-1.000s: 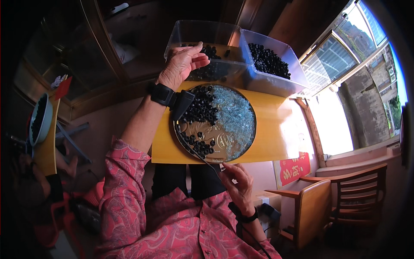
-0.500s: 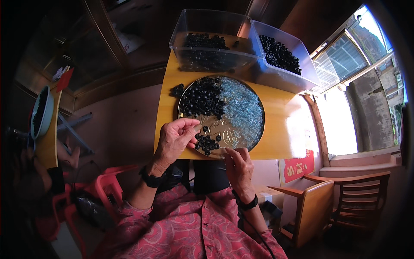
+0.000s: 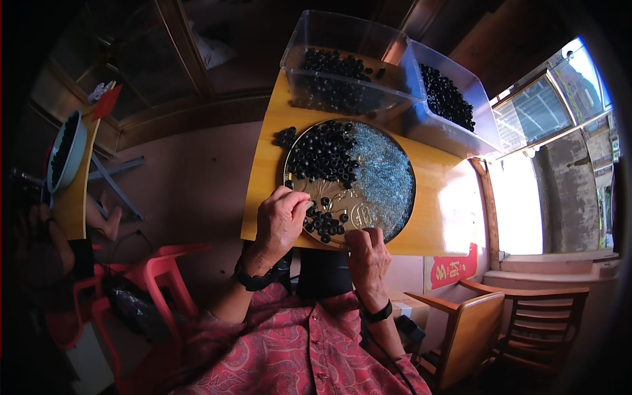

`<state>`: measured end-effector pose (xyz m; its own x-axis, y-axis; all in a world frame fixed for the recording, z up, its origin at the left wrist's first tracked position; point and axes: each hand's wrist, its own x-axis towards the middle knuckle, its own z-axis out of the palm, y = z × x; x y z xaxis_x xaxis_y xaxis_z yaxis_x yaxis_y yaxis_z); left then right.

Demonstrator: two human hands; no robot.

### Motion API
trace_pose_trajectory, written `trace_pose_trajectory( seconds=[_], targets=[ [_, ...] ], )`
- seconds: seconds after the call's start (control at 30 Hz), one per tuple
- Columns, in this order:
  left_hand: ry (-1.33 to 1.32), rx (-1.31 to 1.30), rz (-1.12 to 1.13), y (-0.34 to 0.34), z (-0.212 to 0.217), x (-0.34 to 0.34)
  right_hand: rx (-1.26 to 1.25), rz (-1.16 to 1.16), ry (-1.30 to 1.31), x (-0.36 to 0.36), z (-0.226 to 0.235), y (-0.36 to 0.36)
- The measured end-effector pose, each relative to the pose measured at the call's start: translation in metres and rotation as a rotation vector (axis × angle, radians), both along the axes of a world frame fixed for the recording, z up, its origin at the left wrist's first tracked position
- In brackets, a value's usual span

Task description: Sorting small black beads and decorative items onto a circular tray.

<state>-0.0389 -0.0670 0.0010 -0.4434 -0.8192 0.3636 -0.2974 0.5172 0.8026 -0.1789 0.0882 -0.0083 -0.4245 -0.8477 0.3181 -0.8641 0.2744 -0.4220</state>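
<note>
A round golden tray (image 3: 359, 216) holds a heap of small black ring-like pieces (image 3: 322, 155) on its left and a spread of tiny clear bluish pieces (image 3: 385, 181) on its right. Nearer me in the tray lies a smaller cluster of black pieces (image 3: 327, 226). My left hand (image 3: 282, 218) is over the tray's near-left edge, thumb and fingers pinched together beside that cluster; whatever is in the pinch is too small to name. At the near rim, my right hand (image 3: 368, 260) has its fingers curled in, its fingertips by the tray's edge, their contents hidden.
The tray rests on a yellow table (image 3: 434, 204). Behind it stand two clear plastic bins (image 3: 355, 92) (image 3: 487, 135) with more black pieces. A few loose black pieces (image 3: 285, 137) lie left of the tray. Wooden chairs (image 3: 471, 336) are at right, red plastic stools (image 3: 164, 283) at left.
The whole view has shifted, so the table and tray appear farther right and lower. My left fingers are bunched more closely; my right hand stays by the tray's near rim.
</note>
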Motion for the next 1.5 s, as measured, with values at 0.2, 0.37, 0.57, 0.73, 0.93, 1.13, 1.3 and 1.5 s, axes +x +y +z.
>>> trace_pose_trajectory(
  seconds=[0.2, 0.37, 0.57, 0.73, 0.93, 1.13, 1.3, 1.5],
  targets=[
    [-0.276, -0.127, -0.101, 0.006, -0.001, -0.028, -0.131, 0.026, -0.111, 0.002, 0.003, 0.002],
    [-0.410, -0.270, -0.167, 0.012, -0.012, -0.039, -0.185, 0.013, -0.190, 0.005, 0.008, 0.001],
    [-0.347, -0.247, -0.179, 0.013, -0.013, -0.036, -0.187, -0.022, -0.417, 0.005, 0.012, 0.005],
    [0.318, 0.877, -0.446, 0.005, 0.000, -0.020, -0.239, -0.051, -0.570, 0.007, 0.015, 0.008],
    [0.711, 1.386, -0.563, 0.014, 0.009, 0.001, -0.326, -0.112, -0.896, 0.014, 0.027, 0.009],
    [0.796, 1.399, -0.596, 0.029, 0.006, 0.009, -0.401, -0.091, -0.995, 0.024, 0.043, 0.009],
    [0.796, 1.401, -0.579, 0.034, 0.010, 0.013, -0.403, -0.066, -0.965, 0.028, 0.044, 0.009],
    [0.770, 1.353, -0.555, 0.040, 0.011, 0.015, -0.398, -0.040, -0.963, 0.031, 0.046, 0.009]
  ],
)
